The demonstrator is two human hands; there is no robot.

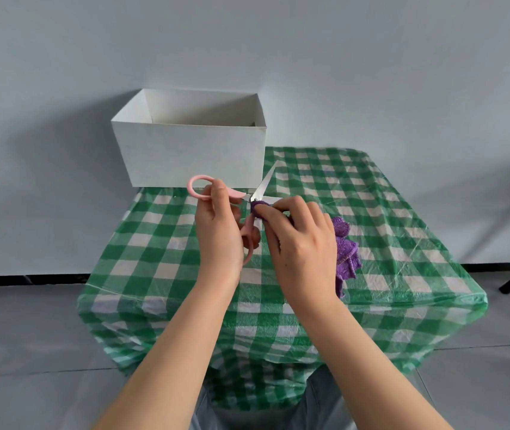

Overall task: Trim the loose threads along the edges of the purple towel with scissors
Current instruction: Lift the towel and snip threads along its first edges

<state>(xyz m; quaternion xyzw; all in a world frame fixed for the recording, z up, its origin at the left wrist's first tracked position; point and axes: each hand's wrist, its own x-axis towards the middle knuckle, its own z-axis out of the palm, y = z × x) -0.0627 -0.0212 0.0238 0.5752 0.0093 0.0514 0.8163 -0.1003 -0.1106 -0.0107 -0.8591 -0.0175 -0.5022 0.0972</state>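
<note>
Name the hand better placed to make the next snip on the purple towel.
Left. The left hand grips the pink-handled scissors, blades open at the purple terry towel edge; the right hand only pinches that edge.

I have one wide-angle view only, worn on the head, looking forward and down over the desk (402, 231) from close above its near edge. It faces the wall (247, 41) behind, with floor (24, 330) showing at both sides.
</note>
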